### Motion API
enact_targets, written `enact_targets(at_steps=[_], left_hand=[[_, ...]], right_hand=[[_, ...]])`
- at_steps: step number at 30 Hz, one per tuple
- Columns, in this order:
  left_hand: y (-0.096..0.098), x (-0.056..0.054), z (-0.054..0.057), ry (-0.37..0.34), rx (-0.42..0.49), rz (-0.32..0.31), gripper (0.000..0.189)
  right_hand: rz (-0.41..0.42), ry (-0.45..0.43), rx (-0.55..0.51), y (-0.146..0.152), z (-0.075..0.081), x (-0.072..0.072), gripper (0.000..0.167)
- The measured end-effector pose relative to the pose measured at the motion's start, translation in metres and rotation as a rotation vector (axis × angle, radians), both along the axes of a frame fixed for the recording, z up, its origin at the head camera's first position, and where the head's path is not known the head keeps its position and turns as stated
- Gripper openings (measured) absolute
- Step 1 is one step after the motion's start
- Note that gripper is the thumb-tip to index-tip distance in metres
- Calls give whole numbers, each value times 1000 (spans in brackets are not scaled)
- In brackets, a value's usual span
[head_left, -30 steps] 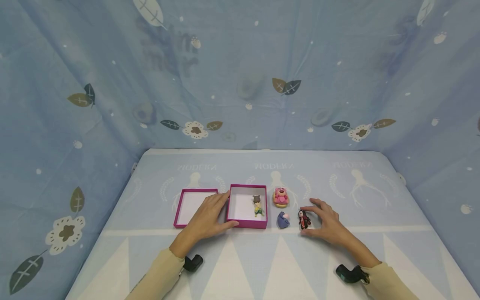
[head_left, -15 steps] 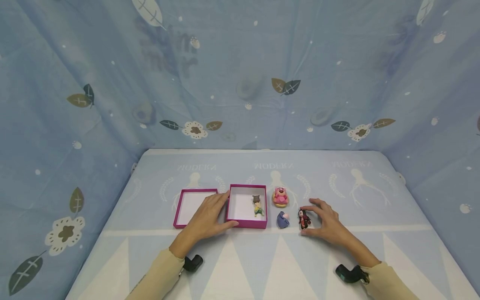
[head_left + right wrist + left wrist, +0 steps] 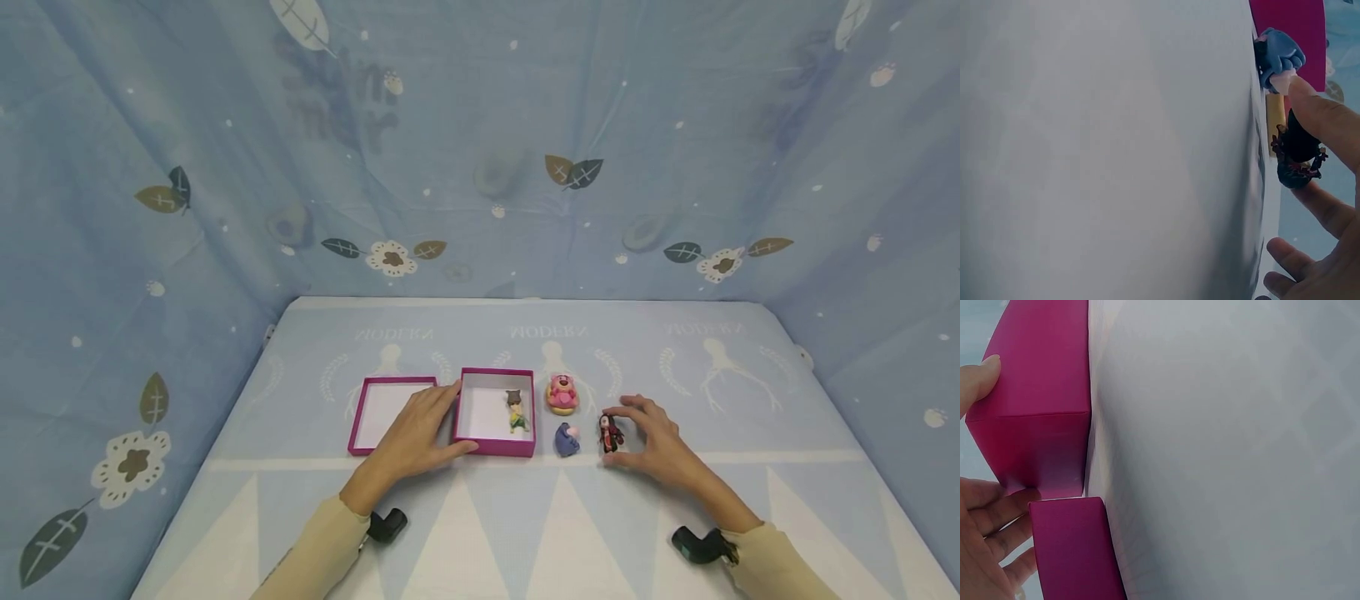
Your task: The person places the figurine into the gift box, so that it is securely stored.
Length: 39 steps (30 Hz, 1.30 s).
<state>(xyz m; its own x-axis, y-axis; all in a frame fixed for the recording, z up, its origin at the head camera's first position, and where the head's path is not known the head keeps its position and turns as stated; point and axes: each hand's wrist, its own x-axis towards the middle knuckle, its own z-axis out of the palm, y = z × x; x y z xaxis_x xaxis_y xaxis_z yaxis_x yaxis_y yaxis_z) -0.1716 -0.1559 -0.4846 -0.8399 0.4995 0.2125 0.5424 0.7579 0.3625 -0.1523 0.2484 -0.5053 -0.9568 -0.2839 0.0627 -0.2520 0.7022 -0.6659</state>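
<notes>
In the head view my left hand [image 3: 412,437] holds the near left corner of a magenta box [image 3: 495,447], thumb on its front wall and fingers along its left side. Inside lies a small figurine [image 3: 515,412] with a grey-brown head and green bottom. My right hand [image 3: 663,446] pinches a black and red figurine [image 3: 611,433] between thumb and index finger. The right wrist view shows this dark figurine [image 3: 1299,150] between the thumb and index finger, the other fingers spread apart from it. A blue figurine [image 3: 567,440] sits just left of it.
The magenta-rimmed lid [image 3: 375,414], white inside, lies left of the box, partly behind the left hand. A pink bear figurine [image 3: 562,394] on a yellow base stands right of the box. A patterned cloth [image 3: 480,167] hangs behind the table [image 3: 750,392].
The black and red figurine has shifted slightly up and to the right, with the right thumb and index finger closer round it. My left hand and the box stay put.
</notes>
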Motion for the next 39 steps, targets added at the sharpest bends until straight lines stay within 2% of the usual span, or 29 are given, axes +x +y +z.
enact_targets(at_steps=[21, 39], left_hand=[[0, 0, 1, -10, 4, -1, 99], [0, 0, 1, -17, -10, 3, 99]], right_hand=[[26, 45, 19, 1, 23, -15, 66], [26, 10, 18, -9, 38, -26, 66]])
